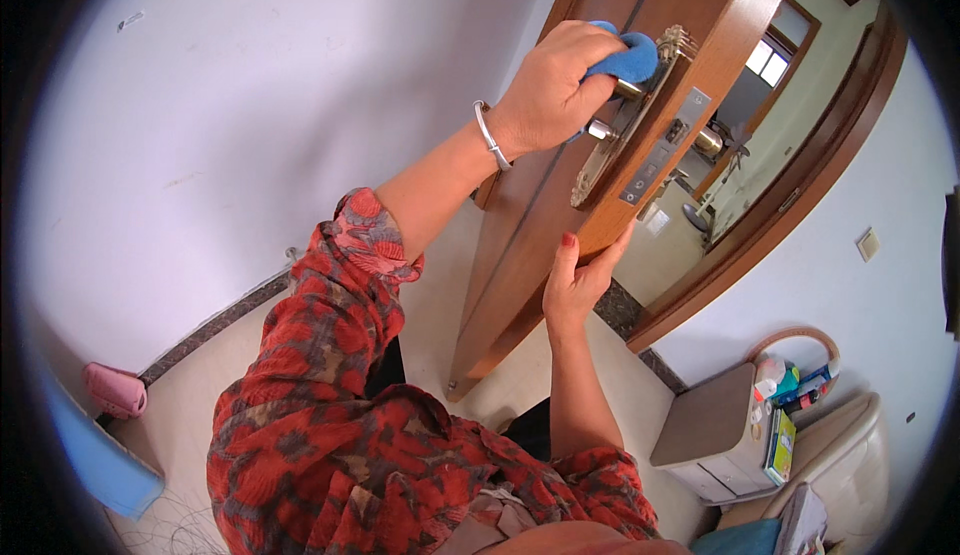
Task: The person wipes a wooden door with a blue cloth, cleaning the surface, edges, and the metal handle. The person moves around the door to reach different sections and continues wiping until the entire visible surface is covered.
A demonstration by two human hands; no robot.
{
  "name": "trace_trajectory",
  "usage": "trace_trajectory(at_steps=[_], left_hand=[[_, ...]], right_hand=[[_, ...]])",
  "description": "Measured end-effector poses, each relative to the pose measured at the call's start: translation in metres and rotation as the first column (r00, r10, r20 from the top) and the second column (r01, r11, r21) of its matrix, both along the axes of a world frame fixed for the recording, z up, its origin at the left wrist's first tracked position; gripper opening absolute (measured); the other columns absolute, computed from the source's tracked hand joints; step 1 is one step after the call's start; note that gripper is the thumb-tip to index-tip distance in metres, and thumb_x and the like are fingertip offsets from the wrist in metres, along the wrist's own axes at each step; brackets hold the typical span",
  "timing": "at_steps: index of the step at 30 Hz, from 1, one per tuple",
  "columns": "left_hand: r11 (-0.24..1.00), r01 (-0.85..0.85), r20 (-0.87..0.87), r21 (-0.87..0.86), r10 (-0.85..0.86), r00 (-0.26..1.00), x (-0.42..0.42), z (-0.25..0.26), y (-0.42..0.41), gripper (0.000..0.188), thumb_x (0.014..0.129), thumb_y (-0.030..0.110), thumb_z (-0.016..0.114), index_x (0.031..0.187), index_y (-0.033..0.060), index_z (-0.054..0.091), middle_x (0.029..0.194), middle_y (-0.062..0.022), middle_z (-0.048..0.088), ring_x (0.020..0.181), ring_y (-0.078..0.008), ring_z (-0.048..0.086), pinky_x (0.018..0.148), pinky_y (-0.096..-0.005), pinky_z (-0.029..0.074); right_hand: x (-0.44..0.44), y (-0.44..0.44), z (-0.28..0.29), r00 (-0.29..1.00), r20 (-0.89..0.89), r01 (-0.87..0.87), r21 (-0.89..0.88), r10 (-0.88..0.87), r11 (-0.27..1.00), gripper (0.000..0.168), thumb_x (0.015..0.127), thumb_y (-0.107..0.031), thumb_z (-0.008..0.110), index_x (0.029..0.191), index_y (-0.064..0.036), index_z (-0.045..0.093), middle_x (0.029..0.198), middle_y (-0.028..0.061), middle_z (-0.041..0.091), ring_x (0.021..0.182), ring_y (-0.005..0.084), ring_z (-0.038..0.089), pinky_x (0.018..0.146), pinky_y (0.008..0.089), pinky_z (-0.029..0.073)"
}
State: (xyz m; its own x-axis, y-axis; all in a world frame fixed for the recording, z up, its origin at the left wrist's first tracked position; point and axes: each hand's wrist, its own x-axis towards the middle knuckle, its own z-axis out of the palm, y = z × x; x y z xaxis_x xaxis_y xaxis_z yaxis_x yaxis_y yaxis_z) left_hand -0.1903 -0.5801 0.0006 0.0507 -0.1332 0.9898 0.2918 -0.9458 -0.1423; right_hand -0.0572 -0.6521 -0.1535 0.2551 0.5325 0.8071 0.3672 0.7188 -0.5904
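Observation:
My left hand, with a silver bangle at its wrist, grips a blue cloth. The cloth is wrapped over the brass-coloured lever handle of a brown wooden door. Behind the handle is an ornate lock plate, and a small metal knob sticks out below the lever. On the door's narrow edge a metal latch faceplate shows. Lower down, my right hand holds that same edge, thumb on the near side and fingers partly hidden behind.
The door stands ajar beside a brown frame, with another room beyond. At right are a bedside cabinet bearing bottles and books, and a padded cream headboard. A pink object and a blue panel lie at lower left.

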Motion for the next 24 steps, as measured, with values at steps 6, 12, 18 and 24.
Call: trace_trajectory(at_steps=[6,12,18,24], left_hand=[[0.999,-0.015,-0.113,-0.031,0.011,0.994,-0.006,0.007,0.005,0.020,0.082,0.009,0.050,0.099,0.0007,0.057,0.087,-0.0082,0.059,0.080,-0.0157,0.054,0.071,-0.0262,0.044],[0.685,0.413,0.073,-0.600,-0.468,0.881,-0.010,0.008,0.033,0.022,0.090,0.022,0.048,0.098,0.0041,0.058,0.078,0.0051,0.056,0.067,-0.0025,0.048,0.061,-0.0193,0.042],[0.587,0.556,0.383,-0.588,-0.403,0.831,-0.010,0.036,0.039,0.018,0.090,0.020,0.047,0.090,0.0046,0.057,0.073,0.0024,0.056,0.062,-0.0043,0.050,0.056,-0.0217,0.042],[0.854,0.074,-0.077,-0.514,-0.132,0.988,0.014,0.087,-0.013,0.020,0.084,0.016,0.047,0.094,-0.0006,0.051,0.081,-0.0154,0.057,0.074,-0.0267,0.056,0.068,-0.0373,0.044]], right_hand=[[0.003,0.004,-0.003,1.000,-0.001,0.022,0.080,-0.022,0.997,0.072,0.082,-0.011,0.056,0.138,0.003,0.014,0.122,0.0181,0.045,0.104,0.0225,0.049,0.088,0.0306,0.039],[0.004,0.001,-0.002,0.999,0.028,0.024,0.054,-0.026,0.998,0.073,0.083,-0.012,0.056,0.138,0.003,0.012,0.122,0.0194,0.046,0.103,0.0245,0.051,0.088,0.0311,0.040],[0.004,-0.001,0.000,0.998,0.046,0.037,0.051,-0.040,0.998,0.074,0.083,-0.015,0.057,0.138,0.002,0.011,0.114,0.0198,0.051,0.096,0.0258,0.054,0.083,0.0320,0.043],[0.003,-0.001,0.000,0.998,0.043,0.043,0.059,-0.046,0.997,0.074,0.083,-0.016,0.057,0.138,0.003,0.011,0.110,0.0197,0.053,0.093,0.0259,0.056,0.081,0.0323,0.044]])
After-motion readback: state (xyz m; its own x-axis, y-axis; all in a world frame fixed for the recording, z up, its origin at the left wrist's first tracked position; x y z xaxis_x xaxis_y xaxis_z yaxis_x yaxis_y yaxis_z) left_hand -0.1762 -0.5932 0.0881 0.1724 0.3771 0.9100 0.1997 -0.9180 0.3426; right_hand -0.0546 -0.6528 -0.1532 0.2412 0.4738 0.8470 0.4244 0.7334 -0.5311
